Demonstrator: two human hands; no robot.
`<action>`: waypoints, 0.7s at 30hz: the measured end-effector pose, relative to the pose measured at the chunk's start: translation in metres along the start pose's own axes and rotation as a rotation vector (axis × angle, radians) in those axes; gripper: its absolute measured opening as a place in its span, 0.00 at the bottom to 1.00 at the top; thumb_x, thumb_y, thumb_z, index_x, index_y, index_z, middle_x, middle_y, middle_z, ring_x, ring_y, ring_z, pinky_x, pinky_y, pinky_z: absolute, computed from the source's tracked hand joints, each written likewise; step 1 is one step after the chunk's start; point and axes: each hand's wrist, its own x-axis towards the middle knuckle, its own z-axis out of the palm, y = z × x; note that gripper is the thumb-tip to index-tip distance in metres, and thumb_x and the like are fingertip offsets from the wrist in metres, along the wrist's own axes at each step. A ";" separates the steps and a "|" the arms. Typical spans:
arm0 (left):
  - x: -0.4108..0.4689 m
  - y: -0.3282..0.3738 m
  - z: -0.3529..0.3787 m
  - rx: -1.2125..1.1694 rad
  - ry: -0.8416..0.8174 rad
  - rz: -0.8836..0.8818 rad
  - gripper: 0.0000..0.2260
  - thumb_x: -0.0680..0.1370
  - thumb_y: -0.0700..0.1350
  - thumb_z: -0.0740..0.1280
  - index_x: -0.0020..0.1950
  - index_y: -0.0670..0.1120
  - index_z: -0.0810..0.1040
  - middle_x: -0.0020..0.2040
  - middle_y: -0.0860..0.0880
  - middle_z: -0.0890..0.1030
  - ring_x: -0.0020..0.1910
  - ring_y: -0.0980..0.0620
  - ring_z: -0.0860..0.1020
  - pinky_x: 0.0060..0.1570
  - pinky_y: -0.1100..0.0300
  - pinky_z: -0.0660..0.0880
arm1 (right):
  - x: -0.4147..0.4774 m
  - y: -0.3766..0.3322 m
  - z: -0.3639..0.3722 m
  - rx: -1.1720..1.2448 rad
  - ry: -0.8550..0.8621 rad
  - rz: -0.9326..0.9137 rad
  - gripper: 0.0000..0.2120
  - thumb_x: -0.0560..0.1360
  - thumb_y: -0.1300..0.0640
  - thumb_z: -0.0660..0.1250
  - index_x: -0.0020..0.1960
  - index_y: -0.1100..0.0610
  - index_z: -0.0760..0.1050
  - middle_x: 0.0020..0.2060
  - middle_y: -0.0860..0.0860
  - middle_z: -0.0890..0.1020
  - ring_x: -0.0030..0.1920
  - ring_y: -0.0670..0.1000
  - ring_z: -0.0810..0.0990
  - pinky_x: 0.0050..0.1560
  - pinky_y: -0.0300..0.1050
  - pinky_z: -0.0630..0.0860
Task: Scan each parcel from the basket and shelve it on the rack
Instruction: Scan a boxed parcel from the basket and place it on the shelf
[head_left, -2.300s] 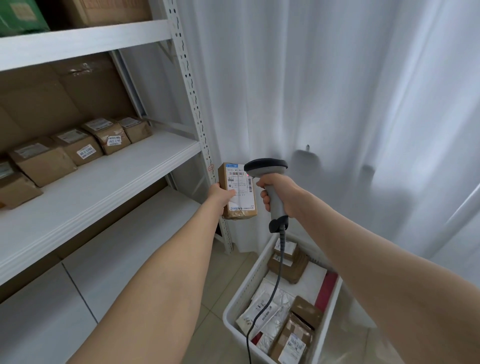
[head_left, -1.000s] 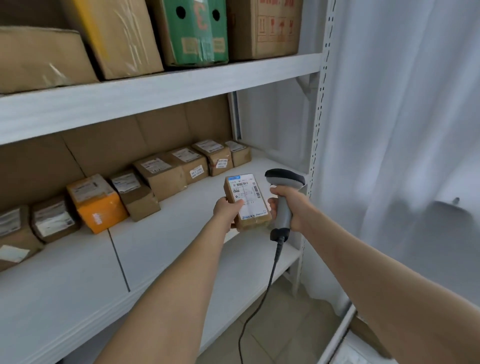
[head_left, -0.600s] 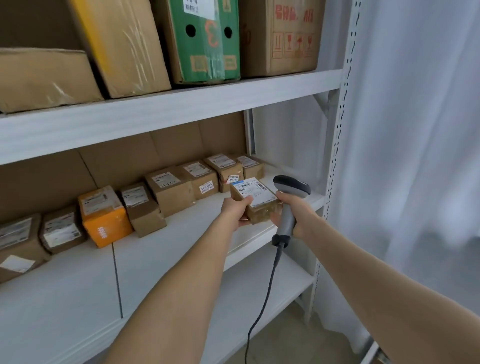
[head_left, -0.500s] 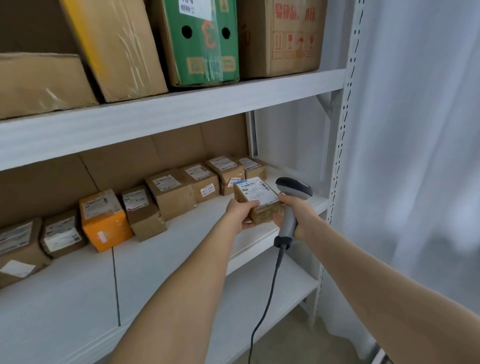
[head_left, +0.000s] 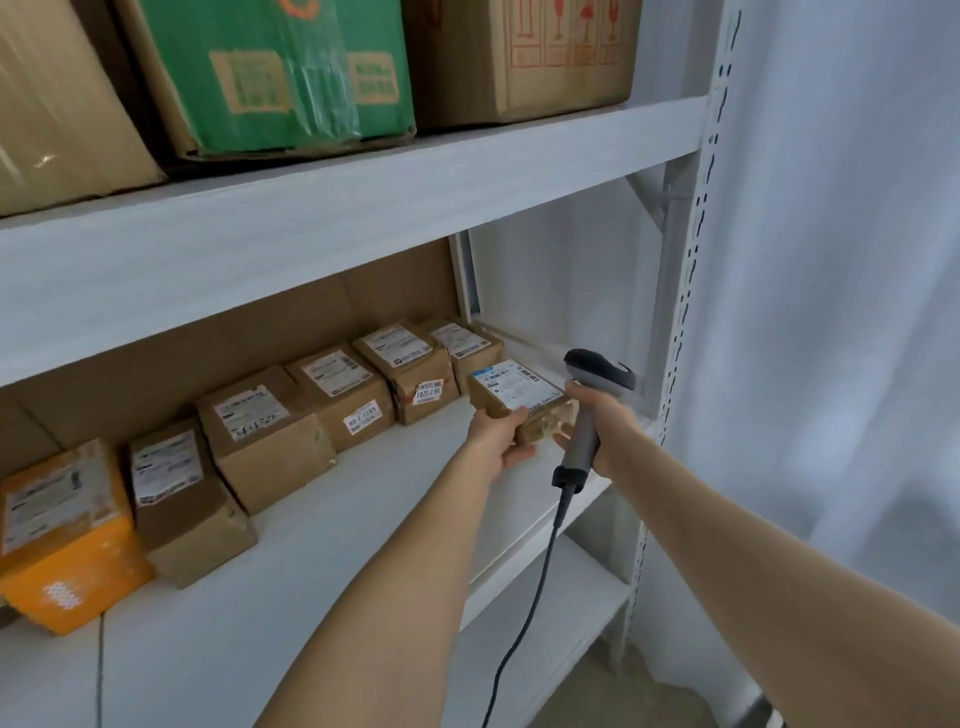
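My left hand (head_left: 497, 435) grips a small brown parcel (head_left: 521, 399) with a white label on top, held flat just above the middle shelf (head_left: 332, 540) of the white rack, at the right end of a row of parcels. My right hand (head_left: 605, 431) grips a grey corded barcode scanner (head_left: 592, 400) by its handle, right beside the parcel, its head pointing away over the shelf. The basket is out of view.
A row of several labelled brown parcels (head_left: 337, 395) and one orange parcel (head_left: 62, 535) lines the back of the middle shelf. Large cartons, one green (head_left: 270, 73), fill the upper shelf. The rack's perforated upright (head_left: 691, 270) and a white curtain (head_left: 841, 260) stand at right.
My view swung from the basket up to the rack. My left hand carried the parcel forward and tipped it flat over the shelf, toward the row's right end. The scanner came along beside it.
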 end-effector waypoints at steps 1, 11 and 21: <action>0.011 0.001 0.003 -0.003 0.007 -0.008 0.22 0.77 0.42 0.69 0.69 0.44 0.68 0.60 0.42 0.80 0.49 0.45 0.82 0.35 0.54 0.82 | 0.010 -0.002 -0.001 0.008 0.022 0.006 0.09 0.73 0.59 0.73 0.49 0.58 0.74 0.44 0.57 0.77 0.44 0.56 0.78 0.52 0.53 0.80; 0.095 0.001 0.025 0.008 0.008 -0.076 0.18 0.80 0.41 0.64 0.70 0.44 0.69 0.64 0.42 0.77 0.59 0.42 0.78 0.51 0.48 0.79 | 0.073 -0.001 -0.008 0.042 0.083 0.028 0.19 0.72 0.58 0.74 0.61 0.58 0.72 0.50 0.57 0.75 0.55 0.59 0.76 0.41 0.53 0.79; 0.108 0.012 0.026 0.134 0.111 -0.141 0.14 0.77 0.47 0.68 0.60 0.44 0.73 0.59 0.44 0.78 0.51 0.44 0.80 0.32 0.52 0.78 | 0.075 0.000 -0.014 0.075 0.081 0.040 0.21 0.73 0.58 0.73 0.63 0.60 0.71 0.51 0.57 0.75 0.56 0.59 0.77 0.43 0.52 0.80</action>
